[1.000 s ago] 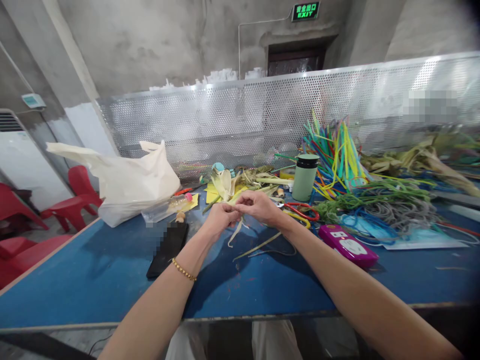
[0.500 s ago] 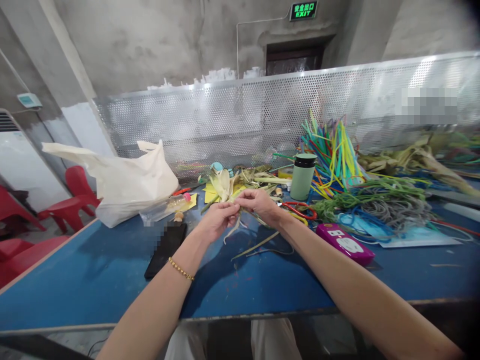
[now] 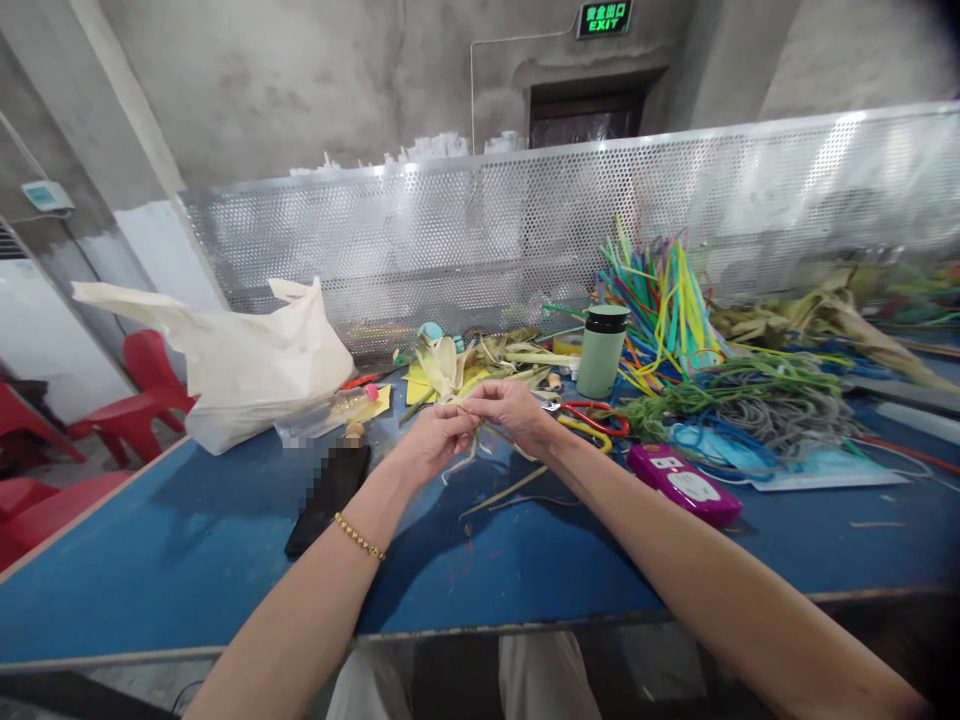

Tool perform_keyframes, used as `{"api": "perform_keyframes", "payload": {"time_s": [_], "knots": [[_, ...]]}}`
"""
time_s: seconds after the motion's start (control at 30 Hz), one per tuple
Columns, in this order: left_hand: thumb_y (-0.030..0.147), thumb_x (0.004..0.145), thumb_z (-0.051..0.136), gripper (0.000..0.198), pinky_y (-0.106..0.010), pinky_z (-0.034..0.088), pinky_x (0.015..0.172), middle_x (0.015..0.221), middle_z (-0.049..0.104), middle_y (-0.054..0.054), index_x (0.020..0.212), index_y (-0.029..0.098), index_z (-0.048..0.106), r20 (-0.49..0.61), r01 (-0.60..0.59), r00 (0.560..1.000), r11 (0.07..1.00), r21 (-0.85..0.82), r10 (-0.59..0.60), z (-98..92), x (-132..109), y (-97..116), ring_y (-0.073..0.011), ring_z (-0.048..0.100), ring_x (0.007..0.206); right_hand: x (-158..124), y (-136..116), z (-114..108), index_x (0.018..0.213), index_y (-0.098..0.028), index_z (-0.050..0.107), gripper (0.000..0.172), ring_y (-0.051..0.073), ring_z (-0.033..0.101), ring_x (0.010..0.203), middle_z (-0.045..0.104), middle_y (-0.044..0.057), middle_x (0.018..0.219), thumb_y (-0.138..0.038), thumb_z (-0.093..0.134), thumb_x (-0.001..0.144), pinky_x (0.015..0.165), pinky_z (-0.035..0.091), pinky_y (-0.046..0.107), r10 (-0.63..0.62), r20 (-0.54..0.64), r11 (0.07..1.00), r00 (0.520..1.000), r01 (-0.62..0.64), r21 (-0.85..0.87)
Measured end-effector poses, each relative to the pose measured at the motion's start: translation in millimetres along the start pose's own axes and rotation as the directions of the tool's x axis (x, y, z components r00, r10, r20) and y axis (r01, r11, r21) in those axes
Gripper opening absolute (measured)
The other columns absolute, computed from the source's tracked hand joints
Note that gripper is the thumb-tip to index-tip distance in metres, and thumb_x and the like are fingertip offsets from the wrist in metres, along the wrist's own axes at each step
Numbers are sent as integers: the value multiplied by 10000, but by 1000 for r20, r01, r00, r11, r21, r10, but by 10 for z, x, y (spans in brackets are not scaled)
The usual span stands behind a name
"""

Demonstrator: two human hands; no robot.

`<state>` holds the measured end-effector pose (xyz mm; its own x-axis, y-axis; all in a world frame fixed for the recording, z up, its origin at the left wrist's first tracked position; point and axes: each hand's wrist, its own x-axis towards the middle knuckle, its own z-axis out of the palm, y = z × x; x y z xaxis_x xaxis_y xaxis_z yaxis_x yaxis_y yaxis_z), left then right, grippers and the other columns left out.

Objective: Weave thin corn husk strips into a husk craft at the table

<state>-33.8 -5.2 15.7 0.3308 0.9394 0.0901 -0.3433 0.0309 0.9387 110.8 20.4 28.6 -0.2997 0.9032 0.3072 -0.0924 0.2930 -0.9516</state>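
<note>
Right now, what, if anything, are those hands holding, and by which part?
Left hand and right hand pinch pale husk-like strips; the held part is hidden.

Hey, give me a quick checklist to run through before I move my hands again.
1. Left hand and right hand together on the pale husk strips: ok, fingertips meet there.
2. Strips pinched firmly: cannot tell, fingers cover the spot.
3. Space just below the hands free of loose strands: not ok, a thin strand shows there.
4. Green bottle upright with its lid on: ok.
5. Black flat object untouched by the left forearm: cannot tell, they overlap in this view.
</note>
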Motion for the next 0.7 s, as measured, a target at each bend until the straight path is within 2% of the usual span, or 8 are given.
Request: {"api": "perform_keyframes", "payload": {"time_s": [0.23,0.43,0.6,0.7], "knots": [[179,603,771,197,-223,262,480,498,479,24,558,116,590,-3,-2,1000,999,40,2,21,-5,-13,-51,400,456,-35,-37,45,577,-135,630,203,87,487,513,596,-11,541,-285,767,581,527,381,226,7,-18,1000,1000,-7,-6],[153,596,766,183,-226,274,490,537,489,25,573,108,589,0,-9,1000,1000,30,9,26,-3,-16,-46,404,469,-10,29,23,607,-128,644,190,89,495,528,599,-8,560,-281,756,596,533,385,226,-13,-37,999,999,11,-39],[160,619,763,149,-247,333,527,567,538,4,618,105,625,98,20,995,998,63,-26,-17,-21,38,-69,461,493,-18,-41,2,656,-115,675,233,84,487,525,615,-2,582,-330,756,614,526,379,224,16,-3,999,1000,-16,-43],[130,611,753,119,-252,346,546,591,562,-4,626,100,638,112,14,993,997,80,-22,-52,-21,64,-72,477,509,-40,-119,-6,651,-111,674,252,70,446,494,590,-14,552,-345,760,613,499,344,221,47,2,998,999,-47,-49]]}}
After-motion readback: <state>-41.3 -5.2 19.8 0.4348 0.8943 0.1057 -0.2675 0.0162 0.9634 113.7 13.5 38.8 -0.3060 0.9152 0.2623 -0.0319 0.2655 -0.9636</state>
